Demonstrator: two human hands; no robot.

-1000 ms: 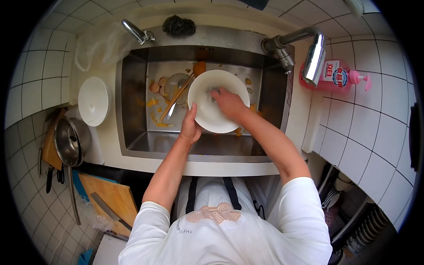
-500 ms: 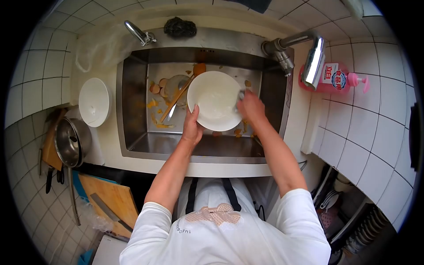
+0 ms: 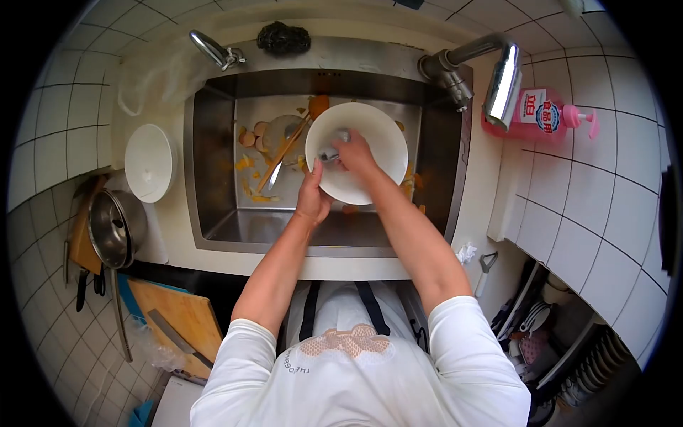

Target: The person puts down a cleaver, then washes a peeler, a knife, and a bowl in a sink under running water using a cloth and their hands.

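Note:
A large white bowl (image 3: pixel 380 132) is tilted over the sink (image 3: pixel 220 231). My left hand (image 3: pixel 311 198) grips its lower left rim, with the thumb over the edge. Inside the bowl, my right hand (image 3: pixel 356 153) presses a crumpled grey cloth (image 3: pixel 333 147) against the left part of the inner wall; its exact kind is hard to make out. To the left of the bowl, a wooden utensil (image 3: pixel 318 107) and a metal-handled one (image 3: pixel 274 175) lie across a clear round dish (image 3: pixel 282 135). Eggshells (image 3: pixel 247 138) and orange-yellow peels (image 3: pixel 245 162) are scattered on the sink floor.
A smaller white bowl (image 3: pixel 151 164) stands on the left counter. A chrome faucet (image 3: pixel 501 85) overhangs the right side, by a pink soap bottle (image 3: pixel 544 117). A small tap (image 3: pixel 217 50) and black scrubber (image 3: pixel 283 38) are at the back. Metal pans (image 3: pixel 114 228) hang left.
My right hand has moved left with the cloth, from the bowl's right rim to its inner left side. The bowl has shifted slightly right and up, still in my left hand.

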